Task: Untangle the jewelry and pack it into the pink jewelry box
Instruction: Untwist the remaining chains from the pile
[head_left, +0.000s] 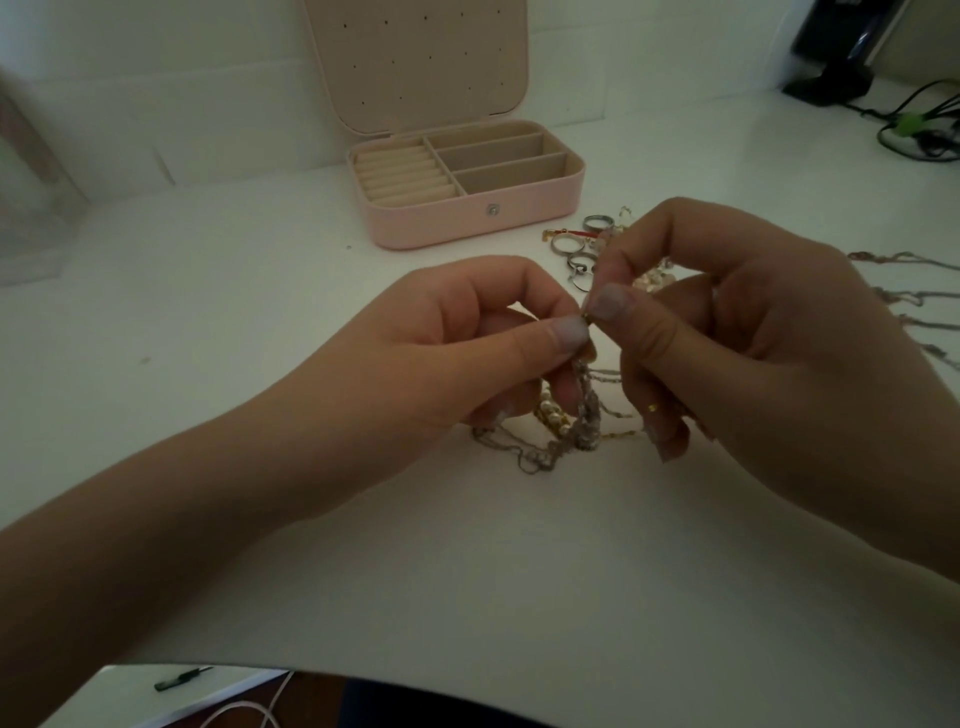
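While the knot of chains (566, 431) hangs low between our hands, we pinch its top end from both sides: the left hand (467, 348) squeezes a strand between thumb and forefinger at nine o'clock of the meeting point, and the right hand (727, 322) nips a tiny gold piece, probably a clasp, at three o'clock. We judge that holding it lifted lets the weight of the tangle pull the loops apart, so we can see which strand runs where. One pearl strand (550, 410) is wound into the knot, with several thin chains we cannot count, since they blur together.

At twelve o'clock from our hands the pink jewelry box (467, 218) stands with its lid raised, near enough to reach, and we see nothing in it yet. We count three long compartments on its right side and one block of ring rolls on its left. Just at one o'clock lie the rings (582, 244), four or so, partly hidden behind our right fingers. More chains (904, 291) trail off at three o'clock, apart from the knot.
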